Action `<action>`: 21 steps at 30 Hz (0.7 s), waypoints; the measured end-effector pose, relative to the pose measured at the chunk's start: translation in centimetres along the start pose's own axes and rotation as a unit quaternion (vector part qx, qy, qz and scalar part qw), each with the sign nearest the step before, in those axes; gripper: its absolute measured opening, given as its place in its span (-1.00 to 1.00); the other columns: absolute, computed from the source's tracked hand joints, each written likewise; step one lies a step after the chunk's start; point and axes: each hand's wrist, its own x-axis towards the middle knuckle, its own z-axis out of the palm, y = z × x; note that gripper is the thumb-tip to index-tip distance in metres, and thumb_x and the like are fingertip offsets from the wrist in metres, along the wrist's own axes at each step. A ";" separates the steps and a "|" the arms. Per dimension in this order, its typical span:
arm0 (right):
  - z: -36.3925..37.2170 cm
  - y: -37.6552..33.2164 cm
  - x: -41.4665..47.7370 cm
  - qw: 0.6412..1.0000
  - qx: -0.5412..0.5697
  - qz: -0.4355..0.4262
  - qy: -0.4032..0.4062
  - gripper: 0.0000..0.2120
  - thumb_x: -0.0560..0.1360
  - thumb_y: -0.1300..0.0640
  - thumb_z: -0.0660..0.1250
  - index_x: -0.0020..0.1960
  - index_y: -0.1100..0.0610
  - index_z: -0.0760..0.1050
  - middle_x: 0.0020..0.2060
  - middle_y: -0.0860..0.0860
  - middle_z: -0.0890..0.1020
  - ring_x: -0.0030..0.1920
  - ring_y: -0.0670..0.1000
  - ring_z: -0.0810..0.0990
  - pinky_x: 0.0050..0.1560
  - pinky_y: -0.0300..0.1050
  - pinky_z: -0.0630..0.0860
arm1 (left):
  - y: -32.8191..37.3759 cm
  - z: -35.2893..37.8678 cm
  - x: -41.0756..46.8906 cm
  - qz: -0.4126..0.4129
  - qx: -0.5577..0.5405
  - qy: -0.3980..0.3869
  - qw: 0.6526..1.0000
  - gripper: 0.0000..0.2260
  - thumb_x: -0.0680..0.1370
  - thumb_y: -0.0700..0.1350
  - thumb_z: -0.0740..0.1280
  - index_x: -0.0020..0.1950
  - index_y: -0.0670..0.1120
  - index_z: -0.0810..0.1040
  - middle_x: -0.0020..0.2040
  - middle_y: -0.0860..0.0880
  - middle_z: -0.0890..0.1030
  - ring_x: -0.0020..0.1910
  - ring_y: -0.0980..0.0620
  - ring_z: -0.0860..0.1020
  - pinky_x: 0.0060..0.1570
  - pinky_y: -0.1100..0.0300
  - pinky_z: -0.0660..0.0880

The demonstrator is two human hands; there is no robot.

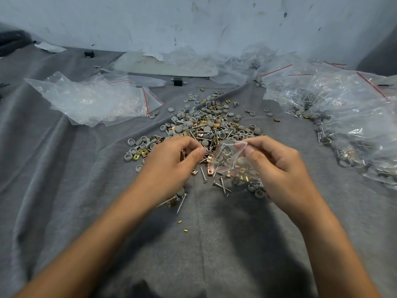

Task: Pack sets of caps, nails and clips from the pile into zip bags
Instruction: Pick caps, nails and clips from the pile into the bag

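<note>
My right hand pinches zip bag rim; left hand curled over pile, cannot tell if holding anything.

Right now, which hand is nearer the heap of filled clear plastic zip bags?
Right. The right hand is just left of the heap of filled bags; the left hand lies farther left.
</note>
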 end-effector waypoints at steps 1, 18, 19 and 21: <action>0.0 0.0 0.0 1.000 0.000 -0.001 0.001 -0.82 0.56 -0.08 0.30 0.04 -0.10 0.66 -0.13 -0.03 0.72 -0.03 0.11 0.69 0.08 0.26 0.58 | -0.1 0.2 0.1 0.007 0.055 -0.009 0.998 -0.89 0.61 0.04 0.36 -0.07 0.07 0.63 -0.24 0.20 0.55 -0.22 0.19 0.48 -0.15 0.11 0.42; -0.3 -0.1 0.0 1.000 -0.004 -0.015 0.001 -0.81 0.58 -0.05 0.29 0.02 -0.03 0.67 -0.15 0.04 0.69 -0.07 0.18 0.61 -0.06 0.12 0.51 | -0.5 2.1 0.7 0.021 0.256 -0.062 0.965 -0.75 0.66 0.08 0.16 0.06 0.03 0.59 -0.07 0.09 0.50 0.02 0.00 0.46 0.08 0.04 0.33; -0.3 -0.1 -0.1 1.000 -0.004 -0.016 0.001 -0.82 0.58 -0.03 0.30 0.02 -0.03 0.67 -0.15 0.04 0.69 -0.06 0.19 0.61 -0.04 0.14 0.52 | -0.4 1.7 0.9 0.012 0.228 -0.051 0.972 -0.75 0.66 0.08 0.18 0.04 0.02 0.60 -0.06 0.08 0.54 0.01 0.00 0.49 0.07 0.03 0.36; -0.3 0.1 -0.1 1.000 -0.004 -0.017 0.001 -0.84 0.60 0.00 0.31 0.02 -0.03 0.66 -0.14 0.05 0.69 -0.05 0.21 0.62 -0.01 0.20 0.53 | 0.1 0.7 1.3 0.001 0.164 -0.018 0.986 -0.76 0.66 0.08 0.22 -0.02 0.01 0.61 -0.09 0.07 0.58 -0.05 0.04 0.50 -0.04 0.04 0.39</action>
